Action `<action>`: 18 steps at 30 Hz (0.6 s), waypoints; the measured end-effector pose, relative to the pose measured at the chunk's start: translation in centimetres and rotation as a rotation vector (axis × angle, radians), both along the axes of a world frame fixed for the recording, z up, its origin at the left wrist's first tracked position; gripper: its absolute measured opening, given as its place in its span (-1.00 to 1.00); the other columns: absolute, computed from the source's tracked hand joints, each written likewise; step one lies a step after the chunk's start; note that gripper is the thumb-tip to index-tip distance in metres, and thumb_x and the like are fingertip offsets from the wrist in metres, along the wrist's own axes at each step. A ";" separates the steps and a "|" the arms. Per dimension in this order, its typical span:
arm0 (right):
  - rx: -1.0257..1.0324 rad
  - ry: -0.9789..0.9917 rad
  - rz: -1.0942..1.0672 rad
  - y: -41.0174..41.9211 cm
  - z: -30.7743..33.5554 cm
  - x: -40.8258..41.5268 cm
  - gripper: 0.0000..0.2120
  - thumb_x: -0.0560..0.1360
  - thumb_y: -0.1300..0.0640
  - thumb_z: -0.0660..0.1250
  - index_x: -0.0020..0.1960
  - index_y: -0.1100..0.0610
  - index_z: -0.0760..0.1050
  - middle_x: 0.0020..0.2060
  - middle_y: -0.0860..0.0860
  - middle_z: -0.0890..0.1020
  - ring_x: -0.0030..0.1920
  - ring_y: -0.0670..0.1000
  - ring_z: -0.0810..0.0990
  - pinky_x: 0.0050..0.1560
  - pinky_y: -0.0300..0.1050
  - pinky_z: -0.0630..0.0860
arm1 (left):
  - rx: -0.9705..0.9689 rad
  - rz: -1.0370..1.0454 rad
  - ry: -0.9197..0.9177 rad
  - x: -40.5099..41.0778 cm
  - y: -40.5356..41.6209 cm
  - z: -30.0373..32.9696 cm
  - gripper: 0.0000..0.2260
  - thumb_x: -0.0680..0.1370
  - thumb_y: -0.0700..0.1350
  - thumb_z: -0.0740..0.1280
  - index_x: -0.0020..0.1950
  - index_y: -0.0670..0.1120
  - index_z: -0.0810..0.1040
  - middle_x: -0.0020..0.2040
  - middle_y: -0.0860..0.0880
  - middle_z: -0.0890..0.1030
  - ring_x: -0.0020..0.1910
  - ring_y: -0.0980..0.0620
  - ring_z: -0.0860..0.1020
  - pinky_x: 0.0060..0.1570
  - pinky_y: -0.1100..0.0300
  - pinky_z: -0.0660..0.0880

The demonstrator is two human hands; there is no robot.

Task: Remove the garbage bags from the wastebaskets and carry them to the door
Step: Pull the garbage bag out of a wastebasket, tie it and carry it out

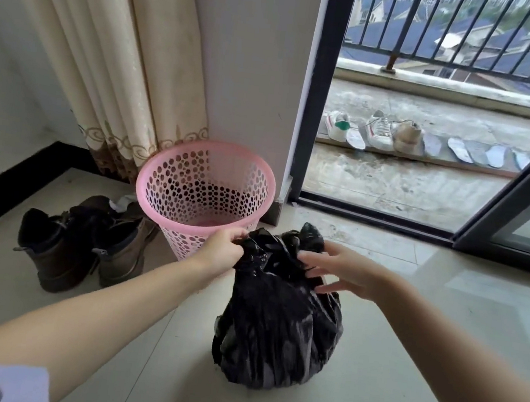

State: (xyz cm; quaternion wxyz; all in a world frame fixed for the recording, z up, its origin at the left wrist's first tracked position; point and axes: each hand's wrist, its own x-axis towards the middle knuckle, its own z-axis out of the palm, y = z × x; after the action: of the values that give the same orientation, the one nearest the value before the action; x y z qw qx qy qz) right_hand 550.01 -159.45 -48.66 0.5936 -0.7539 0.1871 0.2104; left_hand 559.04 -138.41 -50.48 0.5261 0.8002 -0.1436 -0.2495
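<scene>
A full black garbage bag (278, 329) stands on the pale tiled floor, its top gathered into a bunch. My left hand (222, 250) pinches the bag's top edge on the left side. My right hand (337, 269) grips the gathered plastic on the right, with some fingers spread. Just behind the bag to the left stands a pink perforated wastebasket (204, 193), upright and with no liner in it.
A pair of dark boots (84, 245) lies left of the basket near the black skirting. Beige curtains (106, 64) hang behind. An open sliding glass door (523, 206) leads to a balcony with shoes (382, 131), insoles and a railing.
</scene>
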 end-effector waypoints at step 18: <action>-0.765 -0.499 -0.168 -0.1 0.8 1.7 -0.43 0.43 0.04 0.38 0.37 0.03 0.23 0.15 0.09 0.44 0.17 0.08 0.45 0.15 -0.02 0.46 | -0.191 0.074 0.177 2.7 1.3 10.0 -0.75 0.52 -0.27 0.14 -0.11 -0.09 0.60 -0.62 0.10 0.40 -0.64 0.15 0.38 -0.52 0.28 0.48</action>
State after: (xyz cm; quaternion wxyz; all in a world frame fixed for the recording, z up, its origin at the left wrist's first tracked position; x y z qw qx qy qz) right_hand 551.73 -159.56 -47.87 0.3149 -0.9284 0.1631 -0.1104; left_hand 561.72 -137.13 -40.46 0.6192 0.7262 -0.0902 -0.2848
